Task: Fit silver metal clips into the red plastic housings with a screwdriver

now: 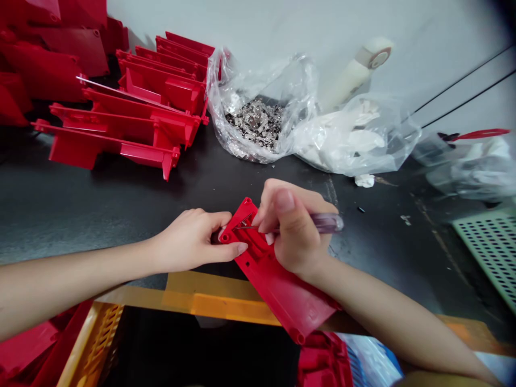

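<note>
A red plastic panel lies tilted across the table's front edge. My left hand grips its upper left corner, the thumb resting on the face and the fingers curled round the side. Wrapped round the purplish, see-through handle of a screwdriver is my right hand. The thin metal shaft points left, its tip in a recess of the panel beside a small coil spring. Part of the recess is hidden behind my right fingers.
Several red panels stand in a row at back left, with more piled behind. A clear bag holds small metal pieces; another bag holds white items. A green perforated tray sits right. An orange crate is below the edge.
</note>
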`<state>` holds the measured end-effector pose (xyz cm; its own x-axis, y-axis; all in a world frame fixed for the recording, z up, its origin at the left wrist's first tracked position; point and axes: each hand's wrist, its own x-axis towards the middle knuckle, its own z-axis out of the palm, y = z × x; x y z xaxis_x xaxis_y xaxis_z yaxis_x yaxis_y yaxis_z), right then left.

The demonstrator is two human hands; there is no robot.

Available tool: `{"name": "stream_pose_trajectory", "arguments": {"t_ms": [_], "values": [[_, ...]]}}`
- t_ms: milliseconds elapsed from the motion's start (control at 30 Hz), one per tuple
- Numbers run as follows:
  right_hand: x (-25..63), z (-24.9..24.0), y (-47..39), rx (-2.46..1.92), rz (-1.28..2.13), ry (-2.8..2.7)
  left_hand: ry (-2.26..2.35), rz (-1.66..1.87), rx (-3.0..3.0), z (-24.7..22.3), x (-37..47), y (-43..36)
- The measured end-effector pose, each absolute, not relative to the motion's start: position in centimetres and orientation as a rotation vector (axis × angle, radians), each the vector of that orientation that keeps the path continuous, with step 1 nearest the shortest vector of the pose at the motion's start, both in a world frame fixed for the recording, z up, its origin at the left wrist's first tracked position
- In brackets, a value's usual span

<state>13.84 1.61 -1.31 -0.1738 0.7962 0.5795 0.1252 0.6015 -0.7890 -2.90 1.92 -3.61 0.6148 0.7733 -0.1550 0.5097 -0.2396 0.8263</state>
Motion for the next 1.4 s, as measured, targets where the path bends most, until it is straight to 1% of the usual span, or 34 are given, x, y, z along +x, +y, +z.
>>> {"name": "stream_pose_trajectory", "arguments": {"t_ms": [300, 867, 1100, 1267, 1400], "values": [[13.70, -1.40, 1.85, -0.732, 0.721, -1.652, 1.002, 0.371, 1.887, -3.67, -2.91, 1.97], [13.73, -1.63, 2.22, -0.708, 0.769, -1.604, 0.983, 0.293, 1.944, -3.75, -3.02, 2.25], [13.87, -1.49, 1.59, -0.724, 0.448, -1.685, 0.986, 0.348, 1.912, -3.58, -3.01, 2.09], [13.72, -1.02, 1.64, -0.768, 0.529, -1.716, 0.983, 0.352, 1.917, -3.71, -3.03, 2.14], [13.58, -1.22, 1.63, -0.708, 0.569, -1.735, 0.983, 0.353, 1.949, -4.04, -3.03, 2.32]]}}
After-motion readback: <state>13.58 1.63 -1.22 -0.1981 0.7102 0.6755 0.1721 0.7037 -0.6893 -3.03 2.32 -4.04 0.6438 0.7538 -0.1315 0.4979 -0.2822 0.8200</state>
